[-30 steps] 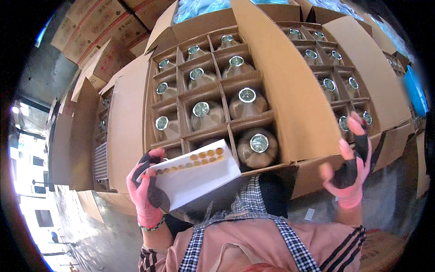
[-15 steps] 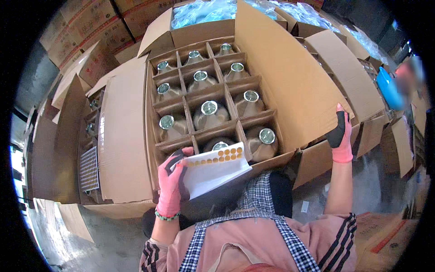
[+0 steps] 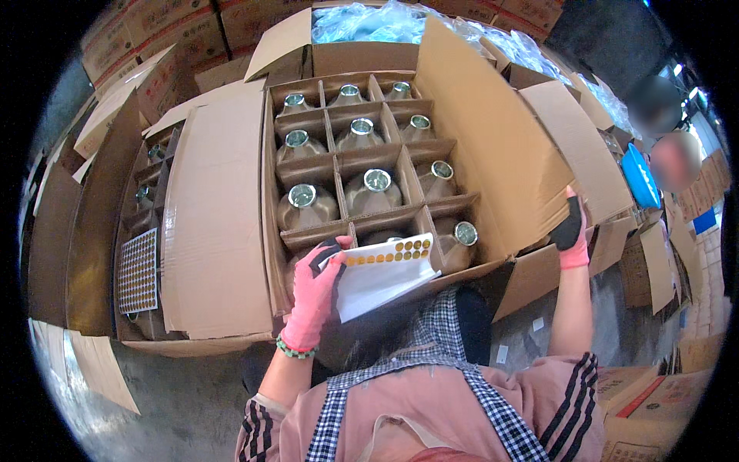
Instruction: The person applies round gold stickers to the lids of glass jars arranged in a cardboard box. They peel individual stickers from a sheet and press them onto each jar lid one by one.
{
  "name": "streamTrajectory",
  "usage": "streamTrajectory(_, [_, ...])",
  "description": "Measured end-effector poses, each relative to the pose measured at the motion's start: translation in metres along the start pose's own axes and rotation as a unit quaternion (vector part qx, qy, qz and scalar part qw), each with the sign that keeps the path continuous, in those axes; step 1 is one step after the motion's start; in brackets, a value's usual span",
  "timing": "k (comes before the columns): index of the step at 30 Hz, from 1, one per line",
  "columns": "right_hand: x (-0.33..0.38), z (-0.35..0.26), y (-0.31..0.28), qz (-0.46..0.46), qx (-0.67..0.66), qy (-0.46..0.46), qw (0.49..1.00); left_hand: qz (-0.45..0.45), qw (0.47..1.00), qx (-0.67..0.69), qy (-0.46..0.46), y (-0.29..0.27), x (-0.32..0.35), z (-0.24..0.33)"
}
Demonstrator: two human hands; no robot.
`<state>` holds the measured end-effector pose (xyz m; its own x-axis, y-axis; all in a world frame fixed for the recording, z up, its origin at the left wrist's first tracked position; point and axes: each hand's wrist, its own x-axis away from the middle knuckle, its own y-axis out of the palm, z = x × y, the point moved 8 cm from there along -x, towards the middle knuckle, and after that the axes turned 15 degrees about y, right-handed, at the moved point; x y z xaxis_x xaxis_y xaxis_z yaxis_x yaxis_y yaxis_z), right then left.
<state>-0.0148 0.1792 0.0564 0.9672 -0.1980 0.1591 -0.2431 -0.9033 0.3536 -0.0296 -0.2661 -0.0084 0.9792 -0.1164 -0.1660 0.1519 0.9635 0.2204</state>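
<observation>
My left hand [image 3: 315, 296], in a pink and black glove, holds a white sheet [image 3: 381, 277] with rows of round gold stickers along its top edge. It hovers over the near end of an open cardboard box [image 3: 308, 235] whose divider cells hold several brown glass bottles [image 3: 372, 189] with silver caps. My right hand [image 3: 571, 229], gloved the same way, presses against the box's raised right flap [image 3: 493, 146] near its lower edge.
To the left stands another open box [image 3: 100, 231] of bottles with a second sticker sheet [image 3: 138, 269] resting on it. More cardboard boxes surround the spot, with clear plastic wrap [image 3: 377, 23] at the back. A blue bowl-like object [image 3: 640, 177] and other people are at the right.
The view has shifted so the box sits more to the left. My left hand has carried the sticker sheet slightly right over the near bottles. My right hand stays on the flap.
</observation>
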Motion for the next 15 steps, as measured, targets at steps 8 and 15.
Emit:
streamTrajectory(8, [0.039,0.042,0.140,0.039,0.530,-0.115,0.839,-0.201,0.979,-0.024,0.036,0.041,0.011,-0.001])
streamTrajectory(15, [0.032,0.095,0.137,0.063,0.732,-0.051,0.676,-0.213,0.976,-0.007,0.050,0.053,0.009,0.000])
